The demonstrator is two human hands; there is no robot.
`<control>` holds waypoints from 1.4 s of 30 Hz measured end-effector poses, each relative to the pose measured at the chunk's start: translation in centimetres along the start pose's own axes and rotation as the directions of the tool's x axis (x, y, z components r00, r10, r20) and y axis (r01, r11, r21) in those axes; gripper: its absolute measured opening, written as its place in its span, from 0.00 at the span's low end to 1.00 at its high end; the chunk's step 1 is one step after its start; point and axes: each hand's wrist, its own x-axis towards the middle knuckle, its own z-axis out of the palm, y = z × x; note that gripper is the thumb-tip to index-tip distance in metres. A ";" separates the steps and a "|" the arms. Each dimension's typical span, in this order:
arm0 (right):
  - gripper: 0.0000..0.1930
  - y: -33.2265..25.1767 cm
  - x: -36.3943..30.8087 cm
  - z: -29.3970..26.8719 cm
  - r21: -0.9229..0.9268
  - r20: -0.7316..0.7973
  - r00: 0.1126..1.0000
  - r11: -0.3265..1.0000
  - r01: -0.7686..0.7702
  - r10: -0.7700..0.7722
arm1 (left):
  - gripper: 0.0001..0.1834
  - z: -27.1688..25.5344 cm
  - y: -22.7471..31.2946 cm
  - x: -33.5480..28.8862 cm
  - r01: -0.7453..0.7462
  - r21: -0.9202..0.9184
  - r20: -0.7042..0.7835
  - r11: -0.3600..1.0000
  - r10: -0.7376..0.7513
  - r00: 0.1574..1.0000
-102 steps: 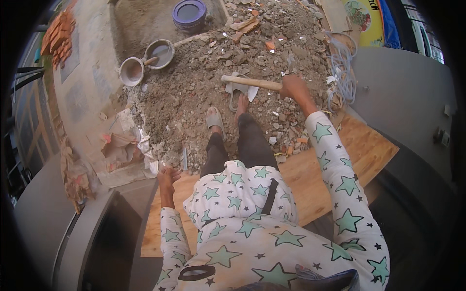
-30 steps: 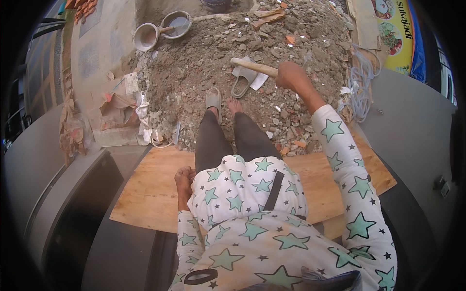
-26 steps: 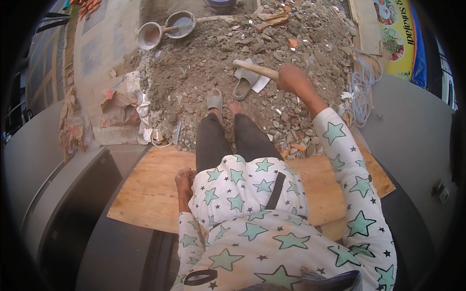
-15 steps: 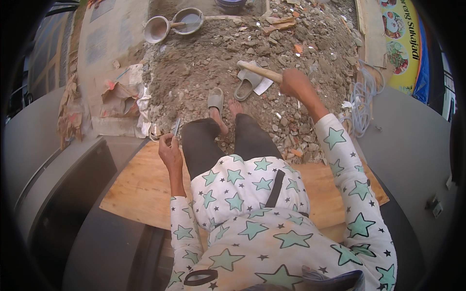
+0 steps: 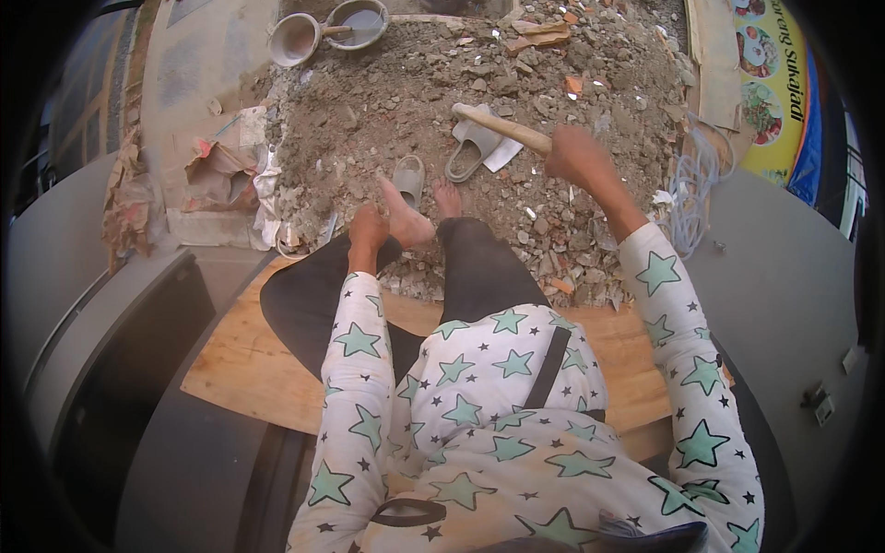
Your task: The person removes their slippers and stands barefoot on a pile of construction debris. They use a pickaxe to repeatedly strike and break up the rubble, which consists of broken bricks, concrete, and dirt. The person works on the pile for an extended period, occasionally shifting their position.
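Observation:
My right hand (image 5: 578,157) is closed round one end of a pale wooden stick (image 5: 502,126). Its free end points left, above the rubble and one grey slipper (image 5: 470,157). Whether anything is fixed to the gripped end is hidden by my fist. My left hand (image 5: 369,227) is closed beside my bare left foot (image 5: 403,217), over the bent left leg. What those fingers hold, if anything, cannot be made out. A thin grey strip (image 5: 331,227) shows just left of that hand. Another grey slipper (image 5: 408,177) lies beyond the left foot.
Broken rubble (image 5: 396,111) with brick pieces covers the ground ahead. Two round basins (image 5: 358,44) stand at the far left. Torn brown paper (image 5: 221,172) lies left, coiled clear hose (image 5: 693,194) right. I sit on a plywood board (image 5: 249,369).
My left hand has moved right and forward, away from the thin grey strip. The left knee has swung outward and the left foot has turned. The right hand, still gripping the stick, shifted slightly right.

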 end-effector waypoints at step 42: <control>0.11 0.3 0.8 -0.5 0.010 0.060 0.998 1.000 -0.011 0.011 | 0.30 4.3 2.1 0.8 -0.009 0.187 0.409 0.982 -0.069 0.910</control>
